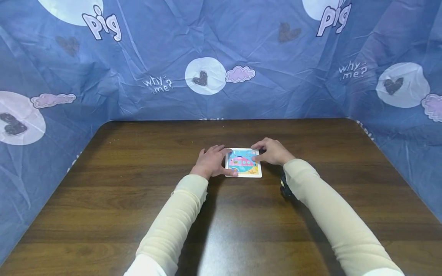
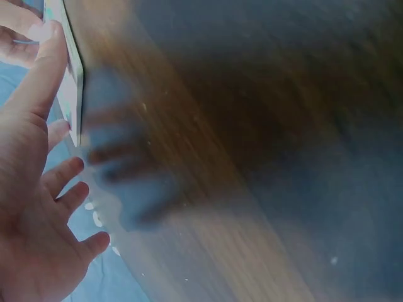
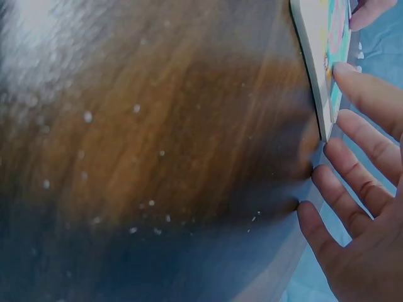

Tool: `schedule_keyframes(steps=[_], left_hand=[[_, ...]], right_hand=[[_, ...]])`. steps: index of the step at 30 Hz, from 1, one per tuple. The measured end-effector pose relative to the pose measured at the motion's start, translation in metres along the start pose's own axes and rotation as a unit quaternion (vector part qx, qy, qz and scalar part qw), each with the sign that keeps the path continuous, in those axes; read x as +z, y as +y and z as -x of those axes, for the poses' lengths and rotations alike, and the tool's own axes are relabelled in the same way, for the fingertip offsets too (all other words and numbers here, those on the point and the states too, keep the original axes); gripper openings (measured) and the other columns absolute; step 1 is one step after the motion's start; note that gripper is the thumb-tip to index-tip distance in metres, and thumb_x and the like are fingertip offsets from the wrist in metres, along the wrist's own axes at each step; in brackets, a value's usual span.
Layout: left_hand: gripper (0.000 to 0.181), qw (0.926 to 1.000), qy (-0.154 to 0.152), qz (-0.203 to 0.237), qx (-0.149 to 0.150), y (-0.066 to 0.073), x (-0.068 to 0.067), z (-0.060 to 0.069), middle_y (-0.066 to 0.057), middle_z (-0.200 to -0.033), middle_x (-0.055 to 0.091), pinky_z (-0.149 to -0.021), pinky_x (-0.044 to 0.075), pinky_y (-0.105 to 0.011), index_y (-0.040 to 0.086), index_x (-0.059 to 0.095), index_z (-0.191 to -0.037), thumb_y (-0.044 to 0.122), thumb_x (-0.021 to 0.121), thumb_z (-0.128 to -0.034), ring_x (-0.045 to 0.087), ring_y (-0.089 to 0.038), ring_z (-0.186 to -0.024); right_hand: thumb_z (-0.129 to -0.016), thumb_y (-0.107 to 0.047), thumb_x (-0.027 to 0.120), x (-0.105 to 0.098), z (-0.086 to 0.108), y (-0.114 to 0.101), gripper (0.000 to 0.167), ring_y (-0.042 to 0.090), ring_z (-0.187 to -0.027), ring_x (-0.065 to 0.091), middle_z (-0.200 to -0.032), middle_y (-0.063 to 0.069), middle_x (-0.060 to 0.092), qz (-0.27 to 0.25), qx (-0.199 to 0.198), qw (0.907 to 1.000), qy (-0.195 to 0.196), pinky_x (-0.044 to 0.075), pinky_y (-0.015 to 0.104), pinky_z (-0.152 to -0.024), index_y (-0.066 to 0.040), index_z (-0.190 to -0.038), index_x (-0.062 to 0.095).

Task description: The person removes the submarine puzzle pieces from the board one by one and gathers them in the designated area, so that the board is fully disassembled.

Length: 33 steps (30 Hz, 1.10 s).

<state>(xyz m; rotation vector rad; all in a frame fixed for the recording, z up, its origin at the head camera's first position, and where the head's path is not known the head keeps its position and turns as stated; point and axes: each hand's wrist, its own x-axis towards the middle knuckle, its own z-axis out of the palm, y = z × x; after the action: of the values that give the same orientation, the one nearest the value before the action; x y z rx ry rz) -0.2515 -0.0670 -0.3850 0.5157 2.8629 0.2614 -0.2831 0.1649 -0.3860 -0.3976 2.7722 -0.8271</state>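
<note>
A square picture board (image 1: 241,163) with a white border lies flat on the table. A pink submarine in blue water is pictured on it. My left hand (image 1: 213,163) is at its left side, thumb laid over the lower left part and index finger at the upper left corner. In the left wrist view the other fingers of that hand (image 2: 44,189) spread away from the board (image 2: 74,88). My right hand (image 1: 272,151) touches the right side, its thumb on the picture and its index finger near the upper right corner. In the right wrist view its remaining fingers (image 3: 352,182) extend beside the board (image 3: 312,63).
The brown wooden table (image 1: 138,199) spreads around the board on all sides. Behind it and to both sides hangs a blue printed cloth (image 1: 262,42). A dark wrist device (image 1: 285,188) shows under my right sleeve.
</note>
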Motion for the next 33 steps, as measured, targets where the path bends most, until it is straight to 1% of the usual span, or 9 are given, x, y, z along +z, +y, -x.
schedule_keyframes(steps=[4, 8, 13, 16, 21, 27, 30, 33], left_hand=[[0.096, 0.9999, -0.013, -0.003, 0.000, 0.001, 0.000, 0.000, -0.006, -0.166, 0.028, -0.121, 0.019, -0.059, 0.023, 0.035, -0.160, 0.061, 0.076, -0.0823, 0.024, -0.029, -0.153], [0.097, 0.9996, -0.027, -0.009, 0.000, 0.002, -0.001, 0.001, -0.005, -0.167, 0.025, -0.122, 0.018, -0.059, 0.024, 0.031, -0.162, 0.062, 0.074, -0.0838, 0.022, -0.029, -0.153], [0.096, 0.9993, -0.035, 0.007, -0.005, 0.003, -0.004, 0.002, -0.006, -0.168, 0.022, -0.122, 0.015, -0.058, 0.024, 0.030, -0.162, 0.061, 0.074, -0.0847, 0.019, -0.031, -0.154], [0.094, 0.9991, -0.039, 0.016, -0.007, 0.004, -0.005, 0.002, -0.006, -0.169, 0.021, -0.123, 0.013, -0.058, 0.023, 0.031, -0.162, 0.062, 0.072, -0.0863, 0.017, -0.031, -0.155], [0.089, 0.9992, -0.039, -0.007, -0.002, 0.007, -0.004, -0.001, -0.005, -0.169, 0.021, -0.123, 0.012, -0.059, 0.027, 0.030, -0.162, 0.065, 0.065, -0.0893, 0.016, -0.030, -0.155], [0.087, 0.9988, -0.035, -0.034, 0.004, 0.009, -0.004, -0.002, -0.002, -0.169, 0.021, -0.123, 0.013, -0.058, 0.030, 0.032, -0.161, 0.065, 0.066, -0.0887, 0.016, -0.028, -0.155], [0.087, 0.9986, -0.038, -0.037, 0.002, 0.011, -0.005, -0.002, -0.002, -0.169, 0.021, -0.123, 0.013, -0.058, 0.030, 0.032, -0.161, 0.064, 0.066, -0.0890, 0.016, -0.028, -0.155], [0.086, 0.9987, -0.042, -0.030, 0.000, 0.013, -0.007, -0.001, -0.002, -0.168, 0.022, -0.123, 0.013, -0.057, 0.031, 0.032, -0.161, 0.063, 0.067, -0.0893, 0.016, -0.028, -0.155]], right_hand=[[-0.090, -0.016, 0.079, 0.001, -0.001, -0.001, 0.042, 0.036, -0.121, 0.056, -0.125, 0.017, 0.061, 0.001, -0.001, 1.0000, 0.000, 0.043, 0.048, -0.108, -0.002, -0.128, 0.069], [-0.089, -0.015, 0.079, 0.001, -0.003, -0.001, 0.041, 0.036, -0.120, 0.057, -0.123, 0.017, 0.062, 0.015, -0.014, 0.9998, -0.001, 0.043, 0.047, -0.108, -0.002, -0.126, 0.070], [-0.088, -0.015, 0.080, 0.001, -0.004, 0.001, 0.038, 0.035, -0.118, 0.058, -0.120, 0.017, 0.063, 0.024, -0.022, 0.9995, 0.003, 0.043, 0.047, -0.107, -0.002, -0.122, 0.070], [-0.088, -0.014, 0.080, 0.001, -0.004, 0.000, 0.037, 0.035, -0.118, 0.058, -0.121, 0.017, 0.063, 0.021, -0.016, 0.9996, 0.003, 0.043, 0.047, -0.107, -0.002, -0.122, 0.070], [-0.088, -0.013, 0.080, 0.002, -0.003, 0.000, 0.036, 0.034, -0.118, 0.057, -0.121, 0.018, 0.063, 0.021, -0.014, 0.9997, 0.002, 0.042, 0.048, -0.108, -0.003, -0.121, 0.070], [-0.090, -0.015, 0.079, 0.000, -0.005, 0.001, 0.037, 0.035, -0.122, 0.055, -0.124, 0.018, 0.062, 0.033, -0.023, 0.9991, -0.010, 0.040, 0.049, -0.110, -0.004, -0.123, 0.070], [-0.090, -0.016, 0.079, -0.005, -0.006, 0.002, 0.037, 0.037, -0.126, 0.052, -0.127, 0.017, 0.061, 0.044, -0.021, 0.9987, -0.019, 0.038, 0.052, -0.112, -0.005, -0.124, 0.071], [-0.090, -0.018, 0.080, -0.008, -0.006, 0.003, 0.036, 0.040, -0.131, 0.048, -0.131, 0.018, 0.060, 0.057, -0.019, 0.9979, -0.024, 0.034, 0.055, -0.114, -0.007, -0.123, 0.071]])
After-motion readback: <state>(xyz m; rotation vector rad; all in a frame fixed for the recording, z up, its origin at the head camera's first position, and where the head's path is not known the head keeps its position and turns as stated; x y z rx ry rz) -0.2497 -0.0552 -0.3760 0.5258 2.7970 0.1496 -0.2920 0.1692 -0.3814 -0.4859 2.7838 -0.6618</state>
